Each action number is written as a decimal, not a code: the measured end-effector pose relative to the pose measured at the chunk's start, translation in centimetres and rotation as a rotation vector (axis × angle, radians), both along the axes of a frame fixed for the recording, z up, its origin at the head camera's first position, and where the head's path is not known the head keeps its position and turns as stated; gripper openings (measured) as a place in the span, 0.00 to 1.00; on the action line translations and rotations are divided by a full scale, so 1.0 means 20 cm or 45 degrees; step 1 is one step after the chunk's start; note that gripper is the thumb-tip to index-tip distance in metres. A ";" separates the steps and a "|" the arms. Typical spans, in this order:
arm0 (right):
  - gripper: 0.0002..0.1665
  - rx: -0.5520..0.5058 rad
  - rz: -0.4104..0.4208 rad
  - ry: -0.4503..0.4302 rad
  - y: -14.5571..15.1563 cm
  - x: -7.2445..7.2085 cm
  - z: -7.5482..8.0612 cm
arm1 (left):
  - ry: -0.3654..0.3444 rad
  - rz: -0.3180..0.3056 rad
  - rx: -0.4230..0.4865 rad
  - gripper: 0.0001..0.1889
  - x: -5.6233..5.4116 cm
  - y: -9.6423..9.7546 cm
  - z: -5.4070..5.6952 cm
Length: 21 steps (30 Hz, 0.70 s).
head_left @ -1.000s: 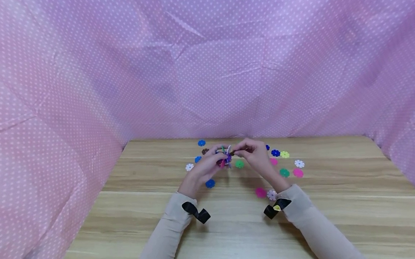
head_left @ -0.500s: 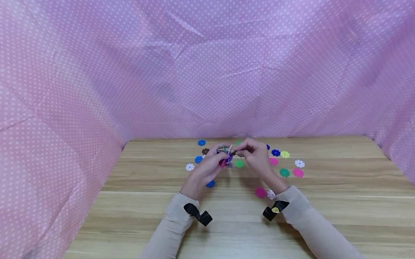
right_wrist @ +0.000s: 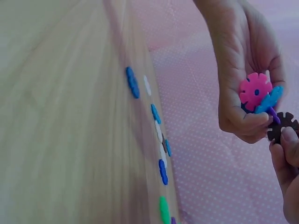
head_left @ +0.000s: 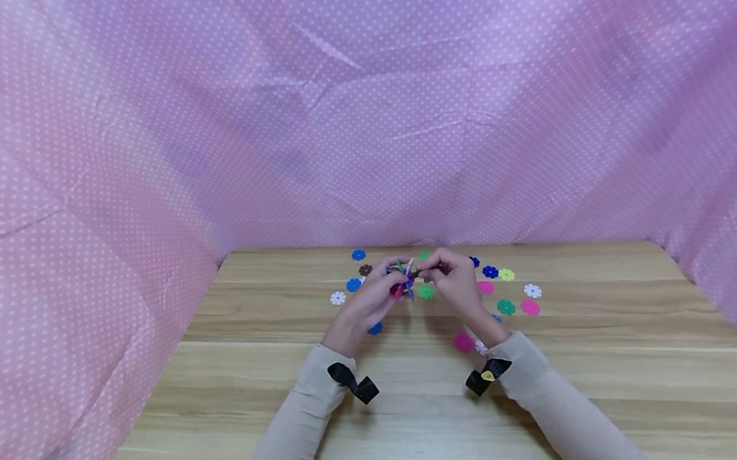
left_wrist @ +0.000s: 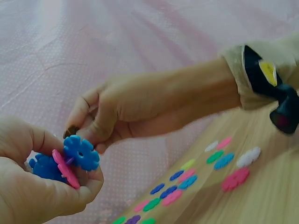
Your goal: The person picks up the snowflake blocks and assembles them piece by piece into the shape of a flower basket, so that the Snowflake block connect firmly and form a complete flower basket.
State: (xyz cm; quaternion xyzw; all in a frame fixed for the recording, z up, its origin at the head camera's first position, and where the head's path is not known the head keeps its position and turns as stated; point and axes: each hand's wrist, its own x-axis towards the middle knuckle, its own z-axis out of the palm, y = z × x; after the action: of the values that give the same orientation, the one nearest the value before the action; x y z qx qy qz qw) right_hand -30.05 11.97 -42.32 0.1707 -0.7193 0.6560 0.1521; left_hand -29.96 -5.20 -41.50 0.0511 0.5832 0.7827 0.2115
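A small cluster of interlocked snowflake discs [left_wrist: 70, 161] — blue, pink and purple — is gripped in the curled fingers of the left hand [head_left: 373, 297], held above the counter [head_left: 608, 356] near its far edge. A brown snowflake disc [right_wrist: 281, 127] is pinched at its rim by the right hand [head_left: 452, 281], just beside the cluster's blue piece. A misaligned slot could be the trouble here: if the brown disc is pushed in at a slant, the cluster may be twisted apart, or the thinly held disc may slip and drop among the loose discs [head_left: 505, 307] below. Compared with the frame a second ago, the hands are seen slightly closer together, and the blue disc by the left wrist is more hidden.
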 end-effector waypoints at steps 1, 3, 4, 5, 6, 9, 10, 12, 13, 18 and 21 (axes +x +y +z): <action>0.07 0.011 -0.002 0.013 0.00 0.00 0.00 | -0.002 -0.003 0.007 0.21 0.00 0.00 0.00; 0.08 0.030 0.010 0.047 0.00 0.00 0.01 | -0.008 -0.012 0.022 0.21 0.00 -0.01 0.00; 0.07 0.031 0.024 0.060 0.00 -0.01 0.02 | -0.008 -0.019 0.026 0.21 0.00 -0.01 0.01; 0.07 0.034 0.041 0.072 0.01 -0.01 0.02 | -0.012 -0.024 0.026 0.21 0.00 -0.01 0.01; 0.07 0.033 0.057 0.076 0.02 -0.02 0.02 | -0.013 -0.033 0.027 0.21 0.00 -0.02 0.02; 0.07 0.051 0.116 0.060 0.04 -0.04 0.03 | -0.012 -0.045 -0.011 0.21 -0.01 -0.03 0.03; 0.06 0.066 0.135 0.048 0.05 -0.05 0.04 | -0.015 -0.040 -0.038 0.21 -0.01 -0.04 0.03; 0.05 0.106 0.170 0.012 0.06 -0.06 0.04 | -0.015 -0.026 -0.086 0.20 -0.01 -0.05 0.03; 0.05 0.133 0.188 -0.006 0.06 -0.06 0.04 | -0.020 -0.017 -0.103 0.19 -0.01 -0.06 0.03; 0.15 0.288 0.224 -0.090 0.07 -0.06 0.03 | 0.005 0.079 -0.143 0.15 -0.03 -0.11 0.03; 0.19 0.358 0.252 -0.150 0.05 -0.06 0.02 | -0.002 0.182 -0.103 0.15 -0.05 -0.15 0.04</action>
State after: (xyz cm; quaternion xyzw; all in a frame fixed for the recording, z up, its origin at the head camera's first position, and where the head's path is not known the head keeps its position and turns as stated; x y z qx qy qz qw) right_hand -31.30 12.96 -41.99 0.2217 -0.7912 0.5697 0.0190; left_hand -31.00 -8.24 -40.79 0.0004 0.6162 0.7717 0.1574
